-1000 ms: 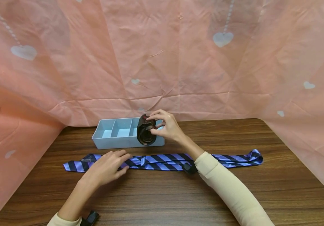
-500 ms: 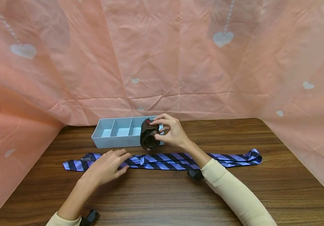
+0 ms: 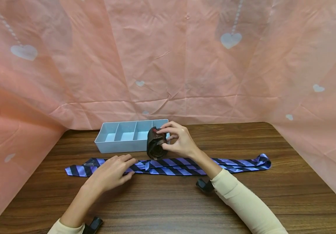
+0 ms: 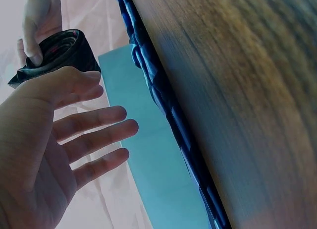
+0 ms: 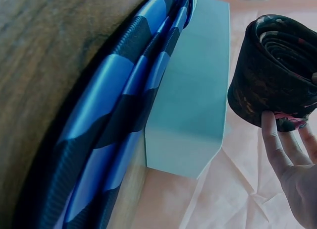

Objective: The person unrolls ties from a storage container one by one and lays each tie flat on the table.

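My right hand (image 3: pixel 182 141) holds a rolled-up dark tie (image 3: pixel 155 146) between thumb and fingers, in front of the box's right end. The right wrist view shows the tie's coiled layers (image 5: pixel 282 45) and a floral print with a pink patch. A purple-and-black striped tie (image 3: pixel 170 167) lies lengthwise across the table, folded along its length, with a loop at its right end. Over its left part is my left hand (image 3: pixel 110 174), fingers spread and loosely bent. Nothing is between those fingers in the left wrist view (image 4: pixel 74 130).
Behind the striped tie stands a light blue box (image 3: pixel 124 147) with several compartments, its right one partly hidden by the rolled tie. A pink cloth (image 3: pixel 168 65) with white hearts hangs around the back and sides of the wooden table (image 3: pixel 156 204).
My right hand has brought the rolled tie slightly right and nearer to me, uncovering more of the box's compartments. My left hand stays in place.
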`<control>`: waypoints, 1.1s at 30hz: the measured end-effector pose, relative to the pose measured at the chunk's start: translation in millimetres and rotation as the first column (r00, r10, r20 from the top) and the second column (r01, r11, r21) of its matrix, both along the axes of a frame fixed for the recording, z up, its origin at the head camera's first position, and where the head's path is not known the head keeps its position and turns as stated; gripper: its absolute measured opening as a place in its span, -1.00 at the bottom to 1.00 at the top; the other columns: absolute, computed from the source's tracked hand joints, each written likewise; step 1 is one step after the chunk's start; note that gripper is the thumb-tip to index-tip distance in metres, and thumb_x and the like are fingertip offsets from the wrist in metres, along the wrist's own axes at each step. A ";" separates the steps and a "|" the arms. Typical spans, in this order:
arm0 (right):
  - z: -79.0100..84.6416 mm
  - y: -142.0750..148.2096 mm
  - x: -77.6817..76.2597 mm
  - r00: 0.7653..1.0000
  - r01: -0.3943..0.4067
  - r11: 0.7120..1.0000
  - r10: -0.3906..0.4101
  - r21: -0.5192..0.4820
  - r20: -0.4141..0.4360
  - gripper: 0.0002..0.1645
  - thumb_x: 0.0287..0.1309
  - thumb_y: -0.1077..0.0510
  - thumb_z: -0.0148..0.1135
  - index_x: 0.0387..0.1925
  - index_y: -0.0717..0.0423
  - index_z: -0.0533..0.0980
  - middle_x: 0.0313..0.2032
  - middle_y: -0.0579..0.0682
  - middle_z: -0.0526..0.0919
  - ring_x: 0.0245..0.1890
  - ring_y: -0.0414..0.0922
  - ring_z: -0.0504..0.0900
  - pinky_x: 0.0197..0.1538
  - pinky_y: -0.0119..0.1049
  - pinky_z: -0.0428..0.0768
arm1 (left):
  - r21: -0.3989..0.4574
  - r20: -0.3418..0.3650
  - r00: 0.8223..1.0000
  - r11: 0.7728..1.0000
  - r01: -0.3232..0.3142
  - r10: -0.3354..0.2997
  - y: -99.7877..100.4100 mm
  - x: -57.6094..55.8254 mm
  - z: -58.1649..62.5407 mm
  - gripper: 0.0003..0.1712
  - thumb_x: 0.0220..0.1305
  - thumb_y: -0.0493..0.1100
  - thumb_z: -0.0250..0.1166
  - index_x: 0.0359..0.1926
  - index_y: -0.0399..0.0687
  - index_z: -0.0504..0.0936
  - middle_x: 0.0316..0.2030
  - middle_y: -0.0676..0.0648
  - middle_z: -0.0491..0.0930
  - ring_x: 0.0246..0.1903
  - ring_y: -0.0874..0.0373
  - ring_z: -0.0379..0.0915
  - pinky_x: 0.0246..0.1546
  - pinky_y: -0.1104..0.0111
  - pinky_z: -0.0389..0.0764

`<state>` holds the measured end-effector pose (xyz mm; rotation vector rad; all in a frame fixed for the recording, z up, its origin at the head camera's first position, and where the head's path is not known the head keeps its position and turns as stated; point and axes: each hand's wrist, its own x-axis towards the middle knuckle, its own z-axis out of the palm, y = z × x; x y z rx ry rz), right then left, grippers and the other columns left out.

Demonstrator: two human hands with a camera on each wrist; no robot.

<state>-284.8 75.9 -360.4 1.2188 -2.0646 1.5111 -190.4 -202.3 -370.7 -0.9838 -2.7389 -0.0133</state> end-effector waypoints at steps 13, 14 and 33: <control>-0.2 7.0 8.8 1.000 -0.012 0.999 0.011 0.033 0.018 -0.57 -0.09 0.46 0.43 -0.08 0.27 0.73 -0.02 0.20 0.62 -0.05 0.08 0.67 -0.22 -0.14 0.76 | -0.006 0.006 1.000 1.000 0.000 0.000 1.7 1.4 2.2 -0.58 0.31 -0.12 0.43 0.13 -0.20 0.67 0.00 -0.17 0.66 -0.06 -0.11 0.65 0.03 0.00 0.63; -0.3 7.7 9.4 1.000 -0.013 0.999 0.012 0.034 0.018 -0.58 -0.08 0.46 0.42 -0.08 0.28 0.73 -0.02 0.20 0.62 -0.05 0.08 0.67 -0.23 -0.14 0.76 | -0.006 0.005 1.000 1.000 0.000 0.000 1.7 1.5 2.2 -0.58 0.31 -0.12 0.43 0.13 -0.20 0.67 0.00 -0.17 0.66 -0.06 -0.11 0.65 0.03 0.00 0.63; -6.1 27.5 28.9 0.999 -0.017 0.993 0.011 0.120 0.052 -0.59 -0.05 0.41 0.41 -0.07 0.24 0.73 0.01 0.17 0.60 -0.02 0.06 0.67 -0.20 -0.22 0.76 | 0.008 0.000 1.000 1.000 0.020 -0.020 3.8 3.3 1.6 -0.59 0.34 -0.11 0.42 0.13 -0.21 0.67 0.00 -0.17 0.66 -0.06 -0.11 0.65 0.03 0.00 0.63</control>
